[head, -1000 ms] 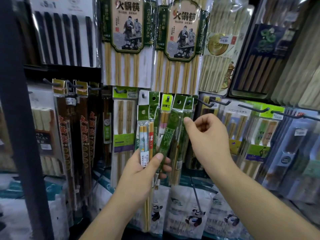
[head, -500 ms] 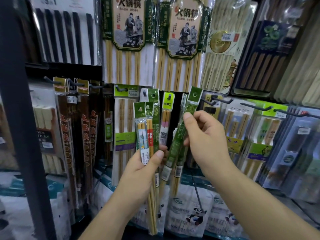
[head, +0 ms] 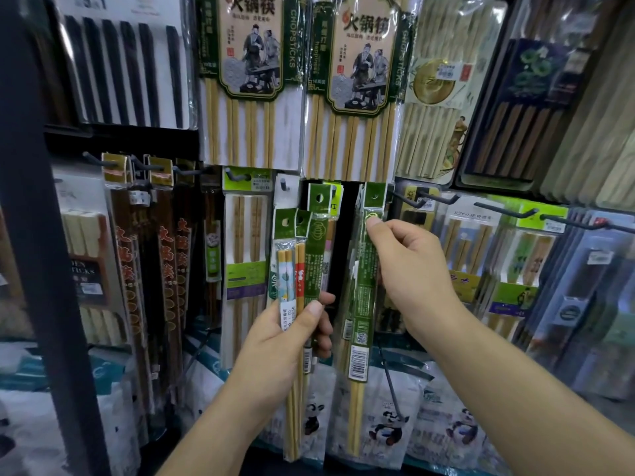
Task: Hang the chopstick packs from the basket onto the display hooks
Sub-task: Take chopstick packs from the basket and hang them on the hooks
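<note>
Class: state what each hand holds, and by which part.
Left hand grips a bunch of slim green-headed chopstick packs around their middle. Right hand pinches a long green-sleeved chopstick pack near its top, below the hang hole.

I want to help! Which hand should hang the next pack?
Right. The right hand pinches one green pack near its top, up by the hooks; the left hand grips a bundle of packs.

Rack colours
Green pack [head: 362, 293] centre; bundle [head: 291, 269] blue-white and red bands; black chopsticks [head: 120, 63] 11 o'clock; panda-print bags [head: 388, 427] 6 o'clock.
</note>
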Tool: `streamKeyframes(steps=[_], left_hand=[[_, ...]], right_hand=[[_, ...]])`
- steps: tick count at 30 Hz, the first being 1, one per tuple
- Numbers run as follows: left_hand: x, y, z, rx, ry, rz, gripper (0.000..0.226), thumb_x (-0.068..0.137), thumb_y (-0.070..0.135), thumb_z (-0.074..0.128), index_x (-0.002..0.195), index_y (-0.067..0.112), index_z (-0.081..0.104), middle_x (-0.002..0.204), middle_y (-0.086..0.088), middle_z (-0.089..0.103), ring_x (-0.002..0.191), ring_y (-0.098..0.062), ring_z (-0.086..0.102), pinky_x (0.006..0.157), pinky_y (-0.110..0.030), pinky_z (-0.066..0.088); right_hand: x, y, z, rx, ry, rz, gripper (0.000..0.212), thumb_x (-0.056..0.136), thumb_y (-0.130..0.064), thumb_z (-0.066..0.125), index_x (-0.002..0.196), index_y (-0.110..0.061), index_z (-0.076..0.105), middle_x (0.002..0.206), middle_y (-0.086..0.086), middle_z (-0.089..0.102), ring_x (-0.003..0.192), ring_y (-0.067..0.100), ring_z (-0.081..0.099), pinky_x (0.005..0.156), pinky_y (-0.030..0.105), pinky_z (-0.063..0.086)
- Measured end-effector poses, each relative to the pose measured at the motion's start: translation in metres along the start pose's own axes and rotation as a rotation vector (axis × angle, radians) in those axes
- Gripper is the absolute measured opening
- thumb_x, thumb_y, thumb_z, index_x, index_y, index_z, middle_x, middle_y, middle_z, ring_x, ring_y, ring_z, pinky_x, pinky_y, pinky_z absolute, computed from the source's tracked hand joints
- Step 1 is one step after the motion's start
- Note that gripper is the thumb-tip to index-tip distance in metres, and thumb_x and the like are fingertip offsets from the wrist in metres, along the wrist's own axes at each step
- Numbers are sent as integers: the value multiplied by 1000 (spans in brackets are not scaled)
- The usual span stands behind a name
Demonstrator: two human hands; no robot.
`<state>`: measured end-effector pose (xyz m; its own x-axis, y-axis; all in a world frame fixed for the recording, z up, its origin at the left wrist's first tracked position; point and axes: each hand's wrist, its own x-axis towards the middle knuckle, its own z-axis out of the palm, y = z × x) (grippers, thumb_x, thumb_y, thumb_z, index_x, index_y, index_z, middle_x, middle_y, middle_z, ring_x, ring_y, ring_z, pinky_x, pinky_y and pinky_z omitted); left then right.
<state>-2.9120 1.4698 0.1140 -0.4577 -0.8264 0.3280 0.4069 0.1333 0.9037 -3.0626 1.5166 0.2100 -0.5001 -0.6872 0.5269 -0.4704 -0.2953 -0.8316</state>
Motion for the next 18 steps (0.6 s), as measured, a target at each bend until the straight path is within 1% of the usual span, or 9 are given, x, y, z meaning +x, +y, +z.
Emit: streamKeyframes(steps=[2, 4, 6, 8, 10, 14, 15, 16, 18], left_hand=[[0, -1, -1, 4, 3, 14, 36, 88, 37, 61, 114, 14, 73, 76, 0, 68, 68, -15, 65, 66, -26, 57], [1, -2, -1, 5, 4, 24, 36, 88, 38, 61, 113, 14, 73, 76, -1, 68, 68, -15, 65, 66, -25, 57], [1, -2, -2, 7, 2, 28, 36, 88, 39, 61, 112, 15, 74, 75, 0, 68, 68, -15, 65, 66, -25, 57], [1, -3, -2, 9, -3, 31, 36, 88, 39, 61, 113, 16, 74, 75, 0, 67, 68, -15, 64, 65, -25, 56], [0, -3, -2, 5, -5, 33, 36, 87, 39, 61, 115, 18, 73, 75, 0, 67, 68, -14, 64, 65, -25, 56], [0, -2, -1, -20, -2, 27, 39, 85, 39, 63, 119, 24, 74, 76, 0, 66, 67, -13, 61, 62, -28, 57], [-1, -2, -1, -28, 3, 21, 40, 84, 39, 64, 120, 24, 74, 77, -1, 66, 67, -14, 61, 62, -29, 57], [-1, -2, -1, -35, 10, 14, 41, 83, 39, 64, 120, 23, 73, 78, -1, 66, 67, -15, 61, 62, -30, 57], [0, -3, -2, -22, 21, 3, 40, 85, 37, 65, 118, 15, 72, 78, 0, 67, 67, -16, 62, 61, -30, 57]], right_hand=[[-1, -1, 1, -2, 8, 24, 53, 102, -38, 57, 57, -21, 36, 49, -11, 24, 45, 9, 24, 64, 42, 51], [-2, -2, 1, -9, 19, 43, 54, 102, -38, 57, 56, -22, 34, 48, -12, 24, 45, 10, 23, 74, 53, 54], [-1, 0, 0, -5, 29, 48, 55, 102, -39, 57, 56, -22, 32, 48, -11, 23, 44, 9, 22, 68, 41, 52], [0, 2, 0, 7, 31, 48, 56, 102, -39, 57, 55, -22, 31, 47, -11, 22, 44, 9, 21, 68, 34, 42], [-1, 3, -1, 5, 29, 47, 56, 102, -40, 56, 55, -22, 31, 47, -12, 22, 43, 9, 21, 65, 32, 38], [0, 2, 0, 5, 32, 55, 56, 102, -42, 57, 56, -21, 33, 47, -11, 22, 43, 10, 22, 55, 32, 39], [0, 1, 0, 15, 34, 62, 56, 102, -41, 57, 56, -21, 33, 47, -11, 22, 43, 9, 22, 66, 39, 57], [1, 1, 0, 23, 37, 67, 56, 102, -41, 57, 56, -21, 33, 46, -11, 22, 43, 9, 22, 84, 34, 34], [2, 2, 0, 17, 43, 63, 56, 102, -41, 57, 56, -20, 32, 46, -11, 21, 42, 9, 22, 78, 26, 52]])
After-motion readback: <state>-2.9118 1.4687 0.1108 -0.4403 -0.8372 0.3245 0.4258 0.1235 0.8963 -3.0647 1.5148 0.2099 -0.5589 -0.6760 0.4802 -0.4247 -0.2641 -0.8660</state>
